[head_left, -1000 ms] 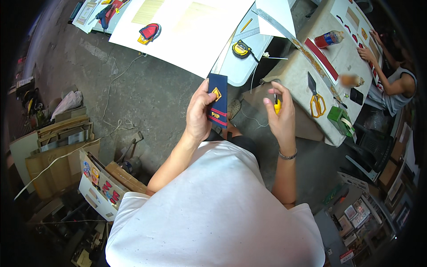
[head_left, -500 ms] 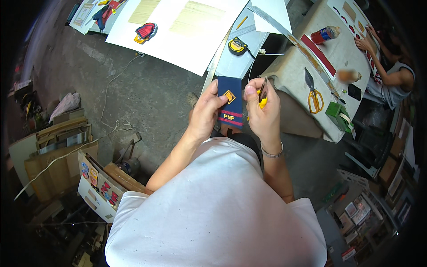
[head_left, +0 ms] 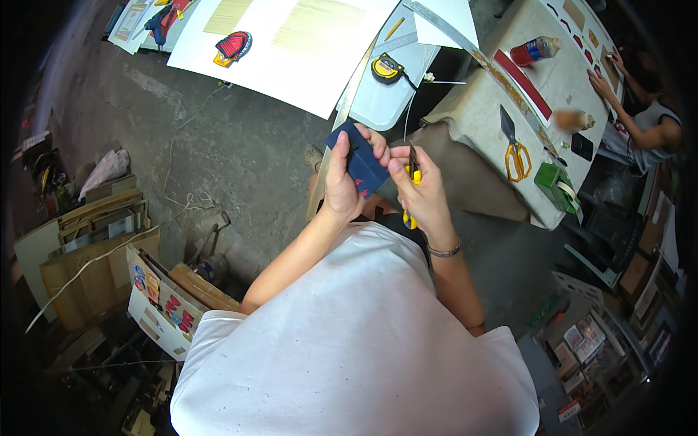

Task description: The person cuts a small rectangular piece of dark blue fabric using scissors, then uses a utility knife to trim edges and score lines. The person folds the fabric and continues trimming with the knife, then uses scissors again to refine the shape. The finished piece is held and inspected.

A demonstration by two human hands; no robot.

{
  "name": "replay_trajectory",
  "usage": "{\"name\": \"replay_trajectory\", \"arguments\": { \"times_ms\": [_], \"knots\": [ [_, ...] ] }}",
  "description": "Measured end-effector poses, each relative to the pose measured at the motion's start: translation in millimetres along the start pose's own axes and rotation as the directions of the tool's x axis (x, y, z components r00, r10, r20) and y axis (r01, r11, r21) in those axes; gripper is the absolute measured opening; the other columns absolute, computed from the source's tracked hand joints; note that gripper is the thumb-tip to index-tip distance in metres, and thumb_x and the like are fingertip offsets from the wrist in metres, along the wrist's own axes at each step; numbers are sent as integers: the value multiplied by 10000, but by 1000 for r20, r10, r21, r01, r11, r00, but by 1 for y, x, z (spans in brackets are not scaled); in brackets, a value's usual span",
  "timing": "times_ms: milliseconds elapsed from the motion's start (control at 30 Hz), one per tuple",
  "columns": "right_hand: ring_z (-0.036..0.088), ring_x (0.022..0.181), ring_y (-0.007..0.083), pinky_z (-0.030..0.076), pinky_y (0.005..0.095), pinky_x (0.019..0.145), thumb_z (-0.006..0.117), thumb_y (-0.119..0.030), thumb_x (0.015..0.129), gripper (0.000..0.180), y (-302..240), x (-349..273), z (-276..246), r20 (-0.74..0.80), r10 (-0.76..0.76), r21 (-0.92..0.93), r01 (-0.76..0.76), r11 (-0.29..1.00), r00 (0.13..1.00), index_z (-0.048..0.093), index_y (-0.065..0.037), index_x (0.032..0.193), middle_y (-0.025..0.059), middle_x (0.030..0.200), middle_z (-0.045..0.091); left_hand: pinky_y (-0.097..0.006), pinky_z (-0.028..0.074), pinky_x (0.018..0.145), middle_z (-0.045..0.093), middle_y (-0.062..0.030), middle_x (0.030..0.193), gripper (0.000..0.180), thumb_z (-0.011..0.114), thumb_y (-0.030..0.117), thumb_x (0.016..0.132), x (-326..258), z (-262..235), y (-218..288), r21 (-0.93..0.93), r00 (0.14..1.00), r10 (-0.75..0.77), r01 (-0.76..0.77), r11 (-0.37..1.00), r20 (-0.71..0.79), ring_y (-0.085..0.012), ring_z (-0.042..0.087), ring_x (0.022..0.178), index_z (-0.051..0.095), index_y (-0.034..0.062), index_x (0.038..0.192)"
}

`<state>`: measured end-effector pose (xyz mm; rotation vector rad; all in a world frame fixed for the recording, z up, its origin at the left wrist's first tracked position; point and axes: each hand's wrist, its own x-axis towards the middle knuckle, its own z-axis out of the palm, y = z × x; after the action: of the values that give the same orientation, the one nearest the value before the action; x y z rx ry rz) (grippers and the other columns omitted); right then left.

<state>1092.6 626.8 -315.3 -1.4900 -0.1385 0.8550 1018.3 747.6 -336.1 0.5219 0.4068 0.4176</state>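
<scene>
My left hand [head_left: 339, 183] is closed around a navy blue cloth shoulder board [head_left: 362, 161], held tilted in front of my body. Its plainer back faces up, with small dark slits and a little red stitching at the lower end. In my right hand [head_left: 429, 195] is a small pair of yellow-handled cutters [head_left: 411, 219], blades pointing away from me and clear of the cloth. The right thumb and forefinger are pinched at the shoulder board's right edge, next to my left fingertips; whether they grip a thread there is too small to tell.
A white board [head_left: 291, 69] with a red patch [head_left: 233, 47] lies ahead, beside a tape measure [head_left: 387, 68] and a pencil [head_left: 395, 28]. On the right-hand table are orange-handled scissors [head_left: 516, 154], a bottle [head_left: 534, 51] and a green box [head_left: 554, 187]. Another person [head_left: 647, 120] works beyond it.
The shoulder board has been turned from its embroidered front to its back and tilted. My right hand has come in to its edge, still holding the cutters.
</scene>
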Motion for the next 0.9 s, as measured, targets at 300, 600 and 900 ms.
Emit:
{"name": "replay_trajectory", "arguments": {
  "times_ms": [300, 600, 900],
  "knots": [
    [474, 634, 16, 388, 213, 550, 750, -110, 928, 191, 8, 44, -39, 148, -95, -319, 138, 938, 984, 671, -41, 1087, -29, 875, 631, -342, 499, 990, 653, -149, 1269, 523, 527, 453, 1070, 19, -38, 21, 435, 999, 45, -39, 899, -4, -175, 627, 1089, 514, 23, 1368],
    [517, 706, 41, 430, 231, 630, 719, -153, 971, 161, 57, 146, -57, -95, -325, -574, 215, 790, 941, 677, -19, 1050, -27, 793, 595, -282, 507, 849, 688, -22, 963, 182, 698, -2, 935, 82, -99, -1, 896, 982, -141, 174, 410, -126, -95, 619, 902, 675, 16, 1115],
    [510, 617, 61, 414, 213, 529, 533, -12, 985, 250, 145, 176, -45, 15, 46, -168, -43, 985, 999, 491, -12, 1232, 42, 910, 583, -398, 507, 933, 698, -82, 1141, 214, 727, 106, 900, 174, -145, -45, 868, 898, 29, -415, -273, 439, -290, 624, 1086, 705, 69, 1110]
  ]
}}
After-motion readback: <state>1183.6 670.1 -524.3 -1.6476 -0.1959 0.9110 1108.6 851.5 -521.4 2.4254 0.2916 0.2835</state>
